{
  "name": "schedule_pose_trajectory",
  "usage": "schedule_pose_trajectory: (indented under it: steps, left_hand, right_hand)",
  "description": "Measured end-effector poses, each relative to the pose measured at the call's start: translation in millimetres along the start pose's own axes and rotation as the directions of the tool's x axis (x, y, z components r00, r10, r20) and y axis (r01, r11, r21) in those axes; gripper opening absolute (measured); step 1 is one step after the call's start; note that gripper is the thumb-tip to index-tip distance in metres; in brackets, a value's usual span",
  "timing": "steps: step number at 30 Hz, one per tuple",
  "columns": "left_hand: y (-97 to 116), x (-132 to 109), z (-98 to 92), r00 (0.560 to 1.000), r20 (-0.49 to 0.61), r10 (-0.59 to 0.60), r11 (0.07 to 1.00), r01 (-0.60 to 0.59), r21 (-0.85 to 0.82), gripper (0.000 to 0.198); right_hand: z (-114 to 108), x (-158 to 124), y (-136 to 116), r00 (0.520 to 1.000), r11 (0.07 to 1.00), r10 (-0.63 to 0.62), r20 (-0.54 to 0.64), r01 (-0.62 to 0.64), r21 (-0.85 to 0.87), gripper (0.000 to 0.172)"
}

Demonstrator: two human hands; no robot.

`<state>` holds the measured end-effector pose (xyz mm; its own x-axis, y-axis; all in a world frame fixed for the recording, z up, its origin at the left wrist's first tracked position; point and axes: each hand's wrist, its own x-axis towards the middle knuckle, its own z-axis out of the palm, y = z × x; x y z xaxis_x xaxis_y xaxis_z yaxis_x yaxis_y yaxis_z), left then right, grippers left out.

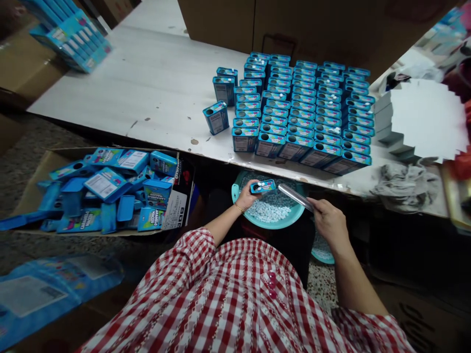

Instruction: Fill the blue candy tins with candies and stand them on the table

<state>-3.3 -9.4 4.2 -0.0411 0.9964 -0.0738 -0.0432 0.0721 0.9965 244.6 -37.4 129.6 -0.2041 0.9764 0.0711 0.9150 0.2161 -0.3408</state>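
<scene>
My left hand (246, 198) is closed around a small blue candy box (268, 188), held over a turquoise basin (296, 214). A few white pieces lie on the box's top, by its dark opening. Inside the basin is a heap of small white candies (268, 213). Fingers wrapped round its near end, my right hand (330, 221) grips a shiny metal scoop (294, 196). The scoop's far tip points at the right end of the box, with a small gap between them. What the scoop carries, if anything, I cannot make out.
Rows of upright blue boxes (273, 139) stand on the white table (162, 83), one box (216, 118) apart at their left. A carton (179, 206) at left holds jumbled blue boxes. Behind the rows rises a large cardboard box (228, 24); stacked white card (429, 117) sits at right.
</scene>
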Motion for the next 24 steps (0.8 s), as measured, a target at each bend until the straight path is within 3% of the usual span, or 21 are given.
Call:
schedule_pose_trajectory:
  steps: [3, 5, 8, 12, 16, 21, 24]
  left_hand:
    - [1, -1, -5.3, 1.0, 0.001, -0.026, 1.0, 0.026, 0.005, 0.05]
    - [1, -2, -8.0, 1.0, 0.007, -0.026, 0.999, 0.026, 0.022, 0.048]
    - [2, -3, -9.4, 1.0, 0.018, 0.001, 0.999, -0.002, 0.048, 0.044]
    - [6, -4, -8.7, 1.0, 0.023, 0.02, 0.996, -0.022, 0.086, 0.043]
    - [14, -5, -15.6, 0.999, 0.03, 0.034, 0.988, -0.038, 0.152, 0.042]
    - [38, -18, -40.6, 0.997, -0.004, 0.072, 0.964, -0.068, 0.258, 0.041]
    - [64, -24, -69.5, 0.989, -0.105, 0.103, 0.956, -0.069, 0.284, 0.04]
  right_hand:
    - [1, 2, -5, 0.999, 0.999, -0.025, -0.024, 0.026, 0.039, 0.032]
    - [0, 5, -12, 0.993, 0.996, -0.046, -0.105, 0.053, 0.068, 0.032]
    - [1, 8, -26, 0.976, 0.995, -0.103, -0.19, 0.097, -0.037, 0.033]
    - [11, 10, -46, 0.972, 0.935, -0.232, -0.036, 0.212, -0.285, 0.036]
    - [18, 11, -58, 0.953, 0.893, -0.297, 0.049, 0.296, -0.339, 0.038]
    - [12, 16, -60, 0.943, 0.905, -0.332, -0.016, 0.313, -0.289, 0.039]
    - [7, 21, -53, 0.937, 0.951, -0.304, -0.17, 0.288, -0.113, 0.038]
